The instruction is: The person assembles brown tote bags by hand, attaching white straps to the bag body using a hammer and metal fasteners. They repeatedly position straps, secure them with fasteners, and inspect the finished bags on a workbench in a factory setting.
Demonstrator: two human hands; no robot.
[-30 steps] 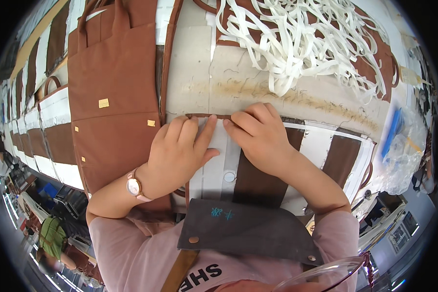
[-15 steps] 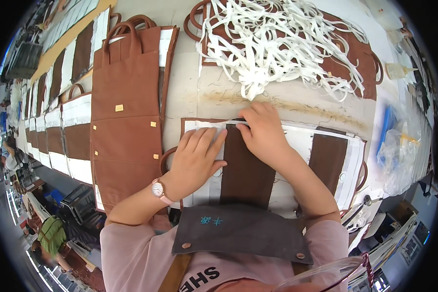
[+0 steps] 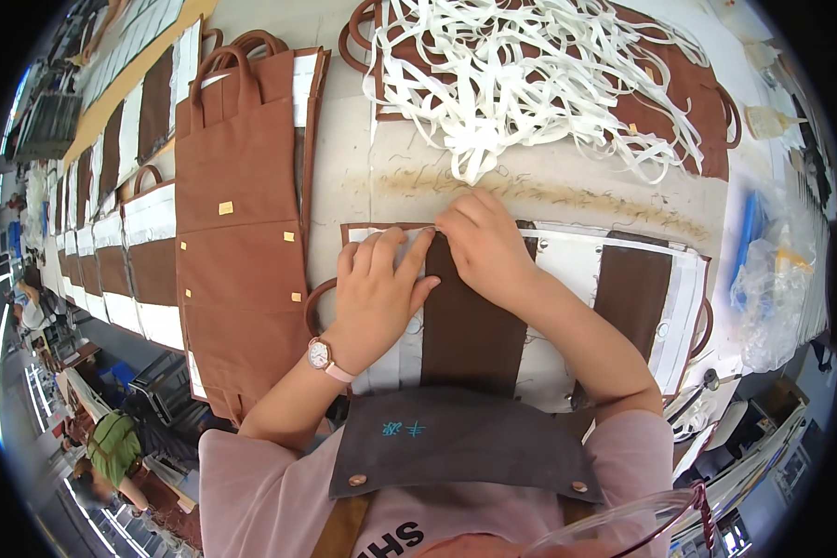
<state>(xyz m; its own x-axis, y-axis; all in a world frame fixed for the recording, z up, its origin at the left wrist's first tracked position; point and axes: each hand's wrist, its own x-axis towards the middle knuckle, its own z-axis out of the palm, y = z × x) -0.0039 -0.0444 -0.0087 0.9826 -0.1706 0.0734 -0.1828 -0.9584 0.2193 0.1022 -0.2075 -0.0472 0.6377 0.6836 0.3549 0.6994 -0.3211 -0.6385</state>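
Note:
A flat bag panel (image 3: 474, 316), white with dark brown bands and brown edging, lies in front of me. My left hand (image 3: 374, 284), a pink-strapped watch (image 3: 319, 353) on its wrist, rests on the panel's left part. Its fingers are stretched toward the far edge and the thumb is apart. Beside it, my right hand (image 3: 484, 244) is closed in a pinch at that edge, close to the left fingertips. Whatever lies between the right fingers is hidden. A brown loop handle (image 3: 318, 302) sticks out at the panel's left side.
White narrow tapes (image 3: 521, 84) lie tangled over brown bag pieces beyond my hands. To the left stands a stack of brown handled bags (image 3: 237, 177), with a row of panels (image 3: 149, 265) farther left. Clear plastic bags (image 3: 777, 288) lie at right. A person in green (image 3: 112, 446) is at lower left.
My right hand has shifted left and closed up against the left fingertips. The white strip that showed between the hands is now hidden. My left hand stays nearly in place.

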